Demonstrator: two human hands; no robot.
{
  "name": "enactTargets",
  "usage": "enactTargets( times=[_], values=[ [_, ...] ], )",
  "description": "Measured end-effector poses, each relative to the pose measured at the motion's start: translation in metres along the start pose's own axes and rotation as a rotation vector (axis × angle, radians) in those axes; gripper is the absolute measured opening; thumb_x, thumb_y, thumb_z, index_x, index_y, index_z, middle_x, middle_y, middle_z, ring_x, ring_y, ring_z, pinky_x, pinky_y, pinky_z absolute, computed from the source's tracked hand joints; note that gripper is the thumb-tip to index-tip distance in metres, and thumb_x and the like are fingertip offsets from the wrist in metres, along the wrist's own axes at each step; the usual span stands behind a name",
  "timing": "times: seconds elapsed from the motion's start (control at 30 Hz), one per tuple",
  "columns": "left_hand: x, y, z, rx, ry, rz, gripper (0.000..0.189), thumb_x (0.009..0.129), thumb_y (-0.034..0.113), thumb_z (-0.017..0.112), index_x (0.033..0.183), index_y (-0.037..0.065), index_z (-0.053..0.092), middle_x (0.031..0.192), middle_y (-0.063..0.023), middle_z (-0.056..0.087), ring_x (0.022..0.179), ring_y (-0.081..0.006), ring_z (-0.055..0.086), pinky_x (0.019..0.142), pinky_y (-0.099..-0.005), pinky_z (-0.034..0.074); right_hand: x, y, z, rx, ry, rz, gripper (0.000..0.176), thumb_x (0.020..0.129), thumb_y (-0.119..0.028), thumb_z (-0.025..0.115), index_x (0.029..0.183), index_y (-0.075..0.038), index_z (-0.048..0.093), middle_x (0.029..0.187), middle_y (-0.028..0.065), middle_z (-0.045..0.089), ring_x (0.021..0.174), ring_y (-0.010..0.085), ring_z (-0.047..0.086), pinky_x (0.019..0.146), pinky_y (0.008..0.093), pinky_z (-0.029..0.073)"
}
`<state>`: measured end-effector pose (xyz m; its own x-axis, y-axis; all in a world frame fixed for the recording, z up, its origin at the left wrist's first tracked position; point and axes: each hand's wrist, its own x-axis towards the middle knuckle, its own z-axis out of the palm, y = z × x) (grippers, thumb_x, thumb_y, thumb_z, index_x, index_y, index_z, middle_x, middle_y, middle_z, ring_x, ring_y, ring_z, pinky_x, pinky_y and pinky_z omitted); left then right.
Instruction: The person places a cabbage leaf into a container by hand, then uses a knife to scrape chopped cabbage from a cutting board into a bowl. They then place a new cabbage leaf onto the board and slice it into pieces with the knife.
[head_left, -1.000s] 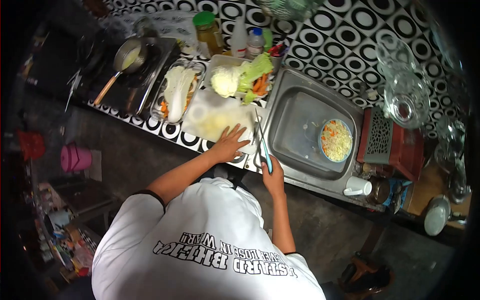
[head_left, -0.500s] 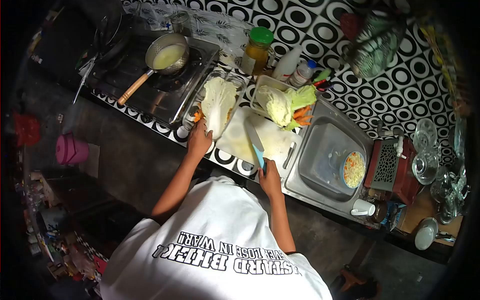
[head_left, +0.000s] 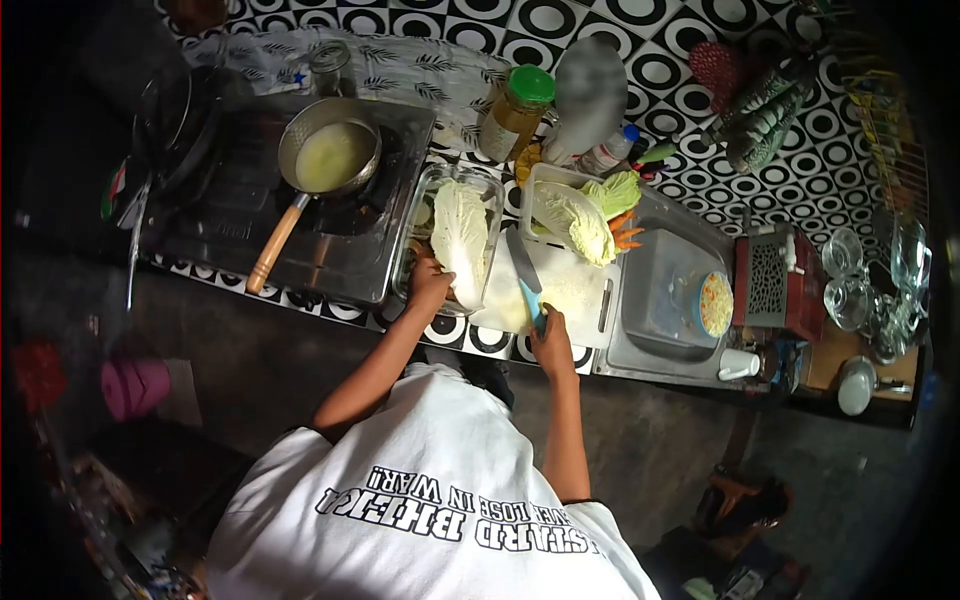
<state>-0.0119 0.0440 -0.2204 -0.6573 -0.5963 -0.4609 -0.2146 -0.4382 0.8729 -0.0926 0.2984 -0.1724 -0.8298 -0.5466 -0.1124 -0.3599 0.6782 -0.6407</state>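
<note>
My right hand [head_left: 552,342] is closed around the turquoise handle of a knife [head_left: 524,268], whose wide blade lies over the white cutting board [head_left: 570,283]. At the near left corner of a glass dish [head_left: 488,190], my left hand [head_left: 430,284] has its fingers bent down inside, against the base of a pale cabbage leaf [head_left: 462,228]. What those fingertips hold, if anything, is hidden. Some orange-brown food shows beside them. Behind the board, a plastic tub [head_left: 532,196] holds a cabbage piece [head_left: 580,222] and several carrots [head_left: 624,234].
To the left, a pot [head_left: 330,152] of pale yellow liquid stands on the stove [head_left: 225,215]. A green-lidded jar [head_left: 518,110] is near the wall. Right of the board is a metal sink [head_left: 650,345] with a bowl of shredded vegetables [head_left: 714,305]. A white mug [head_left: 738,364] sits by its edge.
The camera view has turned and shifted, so the counter appears more level. My left hand remains at the glass dish's near corner, and my right hand still holds the knife over the board.
</note>
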Motion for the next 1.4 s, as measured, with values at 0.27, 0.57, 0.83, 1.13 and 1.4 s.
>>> enactTargets(
  times=[0.27,0.57,0.83,1.13,1.4],
  values=[
    [-0.012,0.037,-0.026,-0.241,-0.265,-0.210,0.011,0.088,0.004,0.058,0.098,0.000,0.059,0.094,-0.0087,0.062,0.085,-0.0225,0.065,0.074,-0.0353,0.056,-0.009,0.006,0.008,-0.016,0.044,0.079,0.058,0.079,-0.001,0.066,0.132,0.001,0.042,0.117,0.0252,0.051,0.105,0.0421,0.055,0.088,0.0427,0.047],
    [-0.032,0.064,-0.031,-0.051,-0.202,-0.290,0.021,0.085,0.009,0.066,0.103,0.004,0.056,0.098,-0.0083,0.062,0.095,-0.0233,0.062,0.083,-0.0404,0.053,-0.016,-0.002,0.007,-0.029,0.048,0.116,0.076,0.082,-0.010,0.068,0.144,0.000,0.027,0.117,0.0252,0.048,0.102,0.0390,0.055,0.086,0.0419,0.048],
    [-0.010,0.037,-0.016,-0.059,-0.161,-0.413,0.032,0.084,0.007,0.066,0.114,0.003,0.056,0.107,-0.0110,0.063,0.089,-0.0242,0.065,0.080,-0.0392,0.055,-0.011,-0.009,0.005,-0.055,0.016,0.147,0.075,0.082,-0.009,0.068,0.144,0.000,0.025,0.119,0.0250,0.047,0.104,0.0406,0.056,0.089,0.0446,0.048],
    [-0.010,0.035,0.016,0.026,-0.103,-0.403,0.042,0.083,0.005,0.066,0.123,0.007,0.054,0.116,-0.0102,0.062,0.099,-0.0271,0.064,0.080,-0.0401,0.055,-0.008,-0.010,0.007,-0.060,-0.031,0.110,0.080,0.076,-0.004,0.071,0.142,0.001,0.027,0.119,0.0247,0.045,0.102,0.0430,0.055,0.088,0.0444,0.049],
    [-0.011,0.026,0.015,-0.050,-0.015,-0.252,0.046,0.083,0.001,0.061,0.128,0.005,0.051,0.117,-0.0109,0.062,0.100,-0.0264,0.065,0.082,-0.0371,0.055,-0.011,-0.010,0.011,0.032,-0.018,0.076,0.069,0.076,0.002,0.065,0.138,-0.001,0.035,0.118,0.0253,0.045,0.104,0.0444,0.052,0.090,0.0437,0.046]
  ],
)
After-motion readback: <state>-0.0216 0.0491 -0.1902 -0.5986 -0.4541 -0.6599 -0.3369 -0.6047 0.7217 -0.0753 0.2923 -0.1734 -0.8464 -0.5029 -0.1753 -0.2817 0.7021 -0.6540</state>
